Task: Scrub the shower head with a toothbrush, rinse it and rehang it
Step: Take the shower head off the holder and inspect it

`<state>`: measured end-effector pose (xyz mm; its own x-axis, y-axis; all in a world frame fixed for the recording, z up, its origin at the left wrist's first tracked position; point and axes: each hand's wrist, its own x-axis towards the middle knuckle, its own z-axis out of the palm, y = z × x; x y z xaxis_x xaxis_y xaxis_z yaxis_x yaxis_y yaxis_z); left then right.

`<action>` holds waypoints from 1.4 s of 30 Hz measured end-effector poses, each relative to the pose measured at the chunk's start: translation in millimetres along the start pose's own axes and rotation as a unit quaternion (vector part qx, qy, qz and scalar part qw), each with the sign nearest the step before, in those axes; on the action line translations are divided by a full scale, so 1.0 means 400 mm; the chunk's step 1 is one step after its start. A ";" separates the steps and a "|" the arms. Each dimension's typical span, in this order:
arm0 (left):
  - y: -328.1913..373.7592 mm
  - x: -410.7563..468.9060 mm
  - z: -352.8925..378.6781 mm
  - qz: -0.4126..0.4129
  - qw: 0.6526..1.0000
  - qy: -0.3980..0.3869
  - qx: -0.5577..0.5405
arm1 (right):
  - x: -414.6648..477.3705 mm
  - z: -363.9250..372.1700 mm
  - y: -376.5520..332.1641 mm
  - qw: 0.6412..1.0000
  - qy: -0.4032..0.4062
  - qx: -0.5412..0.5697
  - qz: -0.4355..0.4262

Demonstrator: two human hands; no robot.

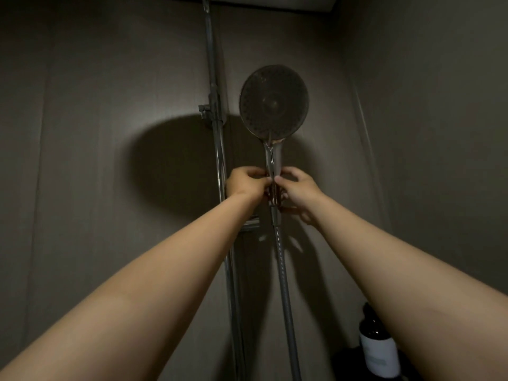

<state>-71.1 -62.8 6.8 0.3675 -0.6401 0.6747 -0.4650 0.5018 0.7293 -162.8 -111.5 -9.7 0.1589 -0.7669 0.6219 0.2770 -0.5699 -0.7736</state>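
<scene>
1. Hands: left hand (pixel 247 182) and right hand (pixel 298 188) pinch the handle (pixel 272 158) low down from either side, fingers curled, both arms stretched up.
2. Shower head (pixel 273 101) — upright by the rail (pixel 217 149), face outward; rigid, probably light, wet-looking chrome likely slippery, so grip the handle.
3. Hose (pixel 283 270) hangs below, likely tugging.

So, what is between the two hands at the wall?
In the head view, the shower head's handle stands between the left hand and right hand; both grip it.
</scene>
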 end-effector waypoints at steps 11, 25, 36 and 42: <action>0.001 -0.139 -0.088 -0.027 0.996 -0.059 -0.067 | -0.160 0.036 -0.011 0.999 0.019 -0.030 0.031; 0.029 -0.410 -0.392 -0.047 0.981 -0.136 -0.130 | -0.556 0.246 -0.129 0.992 0.087 -0.064 0.065; 0.048 -0.648 -0.587 0.010 0.973 -0.189 -0.133 | -0.885 0.351 -0.236 0.980 0.121 -0.118 0.103; 0.077 -0.777 -0.623 0.028 0.963 -0.228 -0.144 | -1.036 0.335 -0.288 0.975 0.134 -0.128 0.126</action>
<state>1.0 296.5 -152.0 -0.0728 -0.7638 0.6414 -0.2079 0.6406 0.7392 -133.5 311.5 -161.9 -0.0706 -0.9220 0.3808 0.0105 -0.3824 -0.9239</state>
